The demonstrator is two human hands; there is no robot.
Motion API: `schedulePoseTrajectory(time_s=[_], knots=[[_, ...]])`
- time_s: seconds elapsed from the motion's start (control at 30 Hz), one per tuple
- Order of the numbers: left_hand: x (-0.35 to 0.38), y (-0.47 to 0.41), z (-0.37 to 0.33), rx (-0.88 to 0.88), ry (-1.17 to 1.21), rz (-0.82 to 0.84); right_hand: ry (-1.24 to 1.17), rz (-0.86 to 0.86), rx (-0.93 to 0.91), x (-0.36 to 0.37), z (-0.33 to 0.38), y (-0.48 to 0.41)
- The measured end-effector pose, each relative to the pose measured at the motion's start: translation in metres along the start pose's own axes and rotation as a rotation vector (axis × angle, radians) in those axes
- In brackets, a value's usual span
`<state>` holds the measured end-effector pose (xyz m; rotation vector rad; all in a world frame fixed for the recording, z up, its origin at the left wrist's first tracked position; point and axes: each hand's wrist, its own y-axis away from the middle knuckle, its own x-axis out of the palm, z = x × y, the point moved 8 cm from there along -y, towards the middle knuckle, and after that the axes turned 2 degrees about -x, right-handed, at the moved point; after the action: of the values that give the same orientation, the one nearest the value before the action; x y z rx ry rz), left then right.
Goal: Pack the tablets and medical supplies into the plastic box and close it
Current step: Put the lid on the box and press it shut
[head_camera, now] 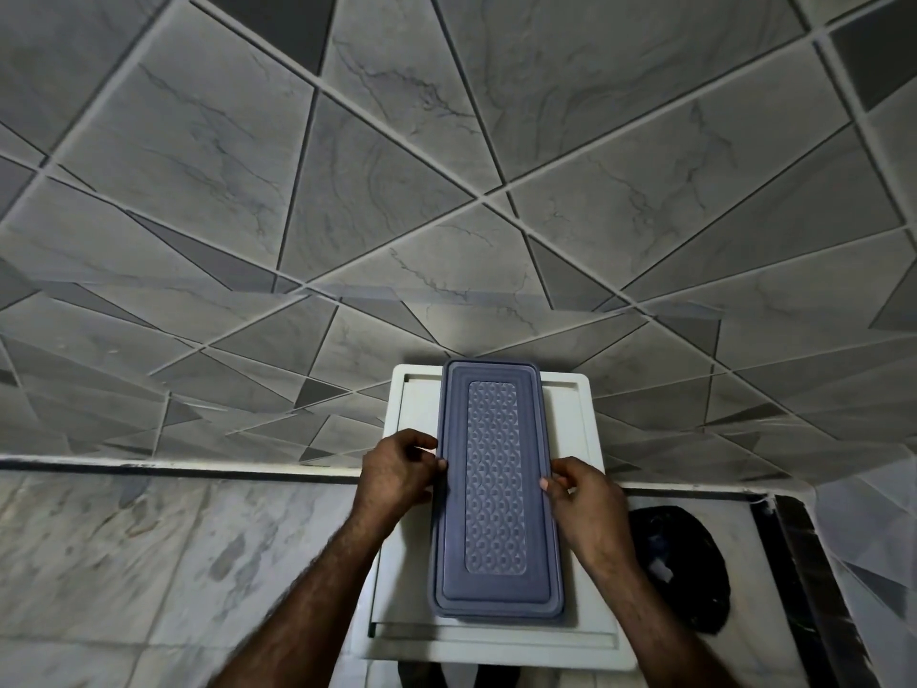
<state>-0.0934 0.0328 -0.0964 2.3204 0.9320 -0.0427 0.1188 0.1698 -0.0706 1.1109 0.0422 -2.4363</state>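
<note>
A long blue-grey plastic box (496,489) lies lengthwise on a white board (575,429), its patterned lid on top and covering the inside. My left hand (397,474) grips the lid's left long edge, fingers curled over the rim. At the right long edge, my right hand (585,504) holds the lid with thumb and fingertips. No tablets or medical supplies show; whatever is inside the box is hidden by the lid.
A crumpled black plastic bag (680,563) lies on the marble counter (124,563) to the right of the board. A grey tiled wall (446,166) rises behind. The counter's dark edge strip (804,563) runs along the right.
</note>
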Motion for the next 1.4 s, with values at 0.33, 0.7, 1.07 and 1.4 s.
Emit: schedulePoseTrajectory(time_s=[0.33,0.7,1.07,1.4], knots=[[0.009,0.035,0.042,-0.261,-0.023,0.358,-0.419,0.309,0.369,0.020,-0.040,0.013],[0.014,0.072,0.068,-0.335,-0.309,0.564,-0.430,0.762,0.523,0.029,-0.066,0.064],[0.011,0.068,0.078,-0.245,-0.244,0.486,-0.392,0.742,0.444,0.032,-0.067,0.062],[0.012,0.067,0.073,-0.226,-0.314,0.440,-0.375,0.621,0.377,0.031,-0.069,0.062]])
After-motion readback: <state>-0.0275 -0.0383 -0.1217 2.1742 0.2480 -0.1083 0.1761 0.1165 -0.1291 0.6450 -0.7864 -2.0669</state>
